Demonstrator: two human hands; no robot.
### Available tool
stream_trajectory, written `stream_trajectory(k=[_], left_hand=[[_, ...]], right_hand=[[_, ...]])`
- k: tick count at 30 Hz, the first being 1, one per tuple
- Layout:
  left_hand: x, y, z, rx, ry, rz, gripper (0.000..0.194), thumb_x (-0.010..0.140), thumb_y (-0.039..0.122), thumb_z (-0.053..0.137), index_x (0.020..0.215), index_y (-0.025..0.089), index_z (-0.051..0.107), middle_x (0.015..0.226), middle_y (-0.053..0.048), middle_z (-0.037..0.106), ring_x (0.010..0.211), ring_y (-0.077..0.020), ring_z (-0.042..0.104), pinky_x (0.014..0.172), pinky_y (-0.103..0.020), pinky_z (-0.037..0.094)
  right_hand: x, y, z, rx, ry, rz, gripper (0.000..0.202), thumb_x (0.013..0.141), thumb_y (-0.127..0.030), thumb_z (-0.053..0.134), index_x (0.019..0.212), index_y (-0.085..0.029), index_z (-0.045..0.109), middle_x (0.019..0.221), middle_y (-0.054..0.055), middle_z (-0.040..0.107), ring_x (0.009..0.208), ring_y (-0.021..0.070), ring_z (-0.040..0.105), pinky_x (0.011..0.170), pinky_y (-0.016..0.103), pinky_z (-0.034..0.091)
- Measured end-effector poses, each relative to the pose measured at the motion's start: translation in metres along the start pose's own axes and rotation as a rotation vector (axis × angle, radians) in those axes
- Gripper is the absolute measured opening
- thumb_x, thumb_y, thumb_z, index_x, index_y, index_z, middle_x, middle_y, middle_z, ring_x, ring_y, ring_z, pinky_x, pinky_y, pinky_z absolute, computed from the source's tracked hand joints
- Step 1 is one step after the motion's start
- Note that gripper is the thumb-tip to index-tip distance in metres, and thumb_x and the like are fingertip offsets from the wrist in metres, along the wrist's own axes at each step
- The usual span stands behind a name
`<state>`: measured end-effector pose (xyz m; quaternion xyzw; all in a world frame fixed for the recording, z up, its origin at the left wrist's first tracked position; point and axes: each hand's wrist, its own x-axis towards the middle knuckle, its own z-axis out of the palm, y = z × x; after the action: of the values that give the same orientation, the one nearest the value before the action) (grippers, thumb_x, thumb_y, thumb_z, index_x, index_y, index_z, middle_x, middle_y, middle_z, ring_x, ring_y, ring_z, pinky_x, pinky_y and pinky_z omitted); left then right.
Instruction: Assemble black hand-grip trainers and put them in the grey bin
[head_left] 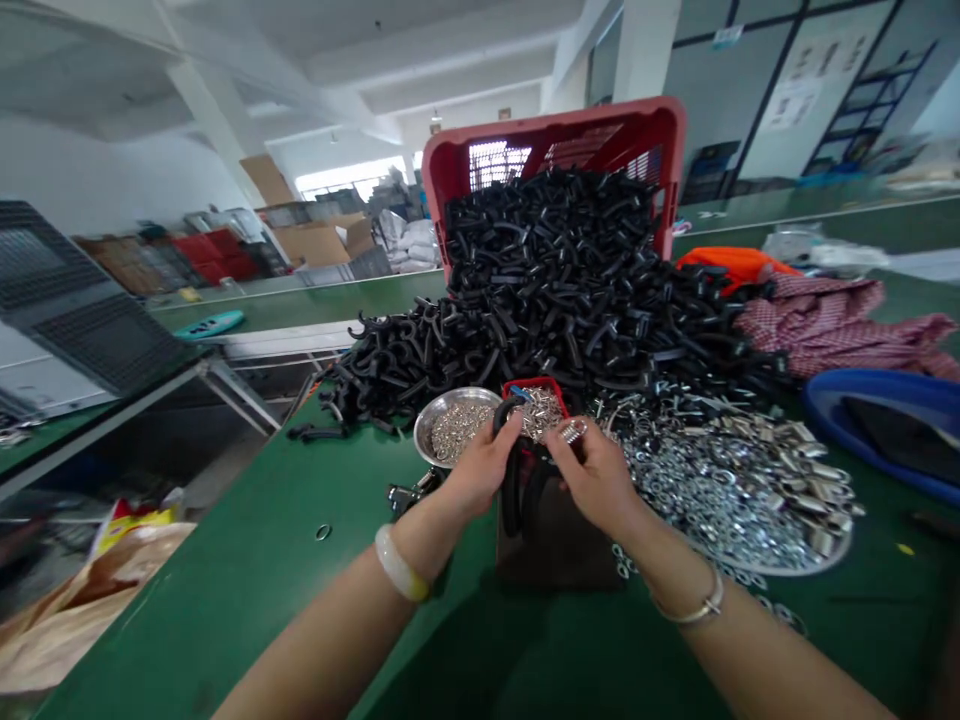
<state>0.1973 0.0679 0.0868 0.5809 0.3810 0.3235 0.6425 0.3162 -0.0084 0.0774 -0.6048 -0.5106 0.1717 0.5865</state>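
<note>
The left hand (pixel 480 465) has its fingers closed around a bent black rubber tube (pixel 514 470), holding it upright over the green desk (pixel 300 560) so its top end faces the other hand. The right hand (pixel 596 470) pinches a small silver metal clip (pixel 574 430) between thumb and fingertip, right by the tube's top end (I cannot tell if the two touch). Both hands work near the body, in the middle of the desk, probably so the parts stay within easy reach.

Just past the hands sit a round metal bowl (pixel 454 425) of tiny silver bits and a small red box (pixel 540 400) of clips. On the right lies a wide tray of shiny rings and metal sleeves (pixel 742 490). Farther off, a big heap of black tubes (pixel 555 290) spills out of a tipped red crate (pixel 555 140) and crowds the far side. A checked cloth (pixel 832 320) and a blue basin (pixel 877 410) lie far right.
</note>
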Motion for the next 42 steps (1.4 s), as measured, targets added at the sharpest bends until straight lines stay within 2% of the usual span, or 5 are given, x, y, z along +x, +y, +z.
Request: stream_trajectory(k=[9,17,27,32,42], left_hand=[[-0.018,-0.008,0.025,0.088,0.041,0.144,0.039,0.081,0.053,0.043,0.089,0.016,0.051,0.058,0.002,0.053,0.044,-0.01,0.048,0.044,-0.023,0.04],[-0.023,-0.015,0.026,0.292,0.012,0.343,0.034,0.084,0.046,0.042,0.096,0.018,0.055,0.07,-0.002,0.06,0.068,-0.0144,0.057,0.065,-0.027,0.046],[-0.014,-0.026,0.022,0.222,-0.137,0.18,0.048,0.083,0.059,0.031,0.071,0.016,0.047,0.057,0.002,0.046,0.043,-0.0083,0.045,0.039,-0.021,0.039],[-0.013,-0.022,0.027,0.197,-0.104,0.193,0.046,0.084,0.058,0.031,0.066,0.017,0.043,0.051,0.005,0.041,0.036,-0.0064,0.041,0.033,-0.018,0.033],[-0.016,-0.02,0.02,0.182,-0.283,0.111,0.049,0.085,0.054,0.025,0.063,0.015,0.046,0.046,0.002,0.045,0.034,-0.0088,0.042,0.032,-0.02,0.033]], right_hand=[[-0.021,-0.003,-0.015,-0.226,0.068,-0.103,0.019,0.084,-0.037,0.048,0.08,-0.019,0.051,0.066,0.002,0.058,0.059,0.0158,0.055,0.057,0.027,0.041],[-0.023,-0.004,-0.02,-0.296,0.056,-0.117,0.019,0.084,-0.037,0.047,0.079,-0.019,0.05,0.068,0.004,0.06,0.061,0.0167,0.056,0.058,0.026,0.04],[-0.009,0.013,-0.025,-0.334,-0.431,-0.1,0.029,0.089,-0.04,0.035,0.083,-0.018,0.053,0.083,0.006,0.062,0.079,0.019,0.057,0.07,0.029,0.041],[-0.007,0.01,-0.027,-0.305,-0.399,-0.005,0.032,0.091,-0.041,0.032,0.088,-0.018,0.054,0.086,0.005,0.062,0.081,0.0179,0.057,0.071,0.029,0.041],[-0.018,0.008,-0.027,-0.388,-0.442,-0.09,0.026,0.091,-0.034,0.031,0.095,-0.015,0.049,0.087,0.01,0.06,0.082,0.0203,0.057,0.073,0.032,0.042]])
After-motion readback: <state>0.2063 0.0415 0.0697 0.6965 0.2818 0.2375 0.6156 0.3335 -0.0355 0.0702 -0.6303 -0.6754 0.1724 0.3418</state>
